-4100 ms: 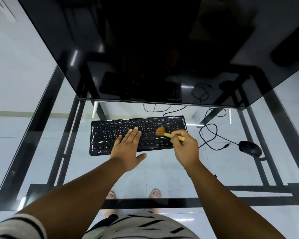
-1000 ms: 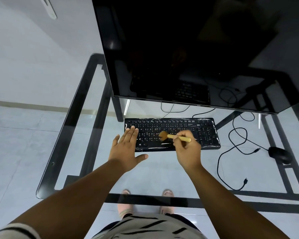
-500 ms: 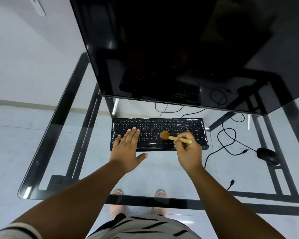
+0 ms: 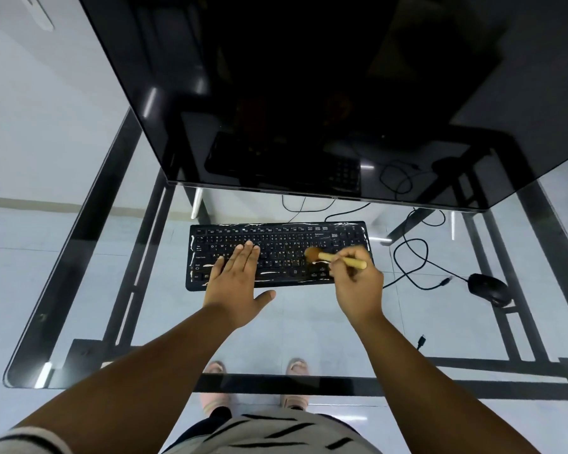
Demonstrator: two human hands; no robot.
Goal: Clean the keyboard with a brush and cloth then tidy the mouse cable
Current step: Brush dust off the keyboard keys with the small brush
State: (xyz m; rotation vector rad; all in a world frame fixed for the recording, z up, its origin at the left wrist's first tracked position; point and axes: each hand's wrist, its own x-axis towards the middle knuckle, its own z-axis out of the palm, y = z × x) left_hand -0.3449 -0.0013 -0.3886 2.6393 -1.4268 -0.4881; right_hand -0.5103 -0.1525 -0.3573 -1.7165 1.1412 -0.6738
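Note:
A black keyboard (image 4: 277, 237) lies on the glass desk (image 4: 112, 290) under the big dark monitor. My left hand (image 4: 238, 283) rests flat on its left half, fingers straight and together. My right hand (image 4: 358, 286) grips a small wooden-handled brush (image 4: 336, 257) whose brown bristles touch the keys right of centre. A black mouse (image 4: 488, 289) sits on the glass to the right. Its black cable (image 4: 407, 257) runs in loose loops between mouse and keyboard, ending in a free plug. No cloth is visible.
A large black monitor (image 4: 309, 93) overhangs the back of the desk close above the keyboard. The desk's black metal frame (image 4: 341, 385) and my feet show through the glass. A second loose plug (image 4: 421, 340) lies near the front right.
The view has swung, so the keyboard sits more centrally. The brush has moved right along the keys, from the middle toward the right part. My left hand stays flat on the keyboard.

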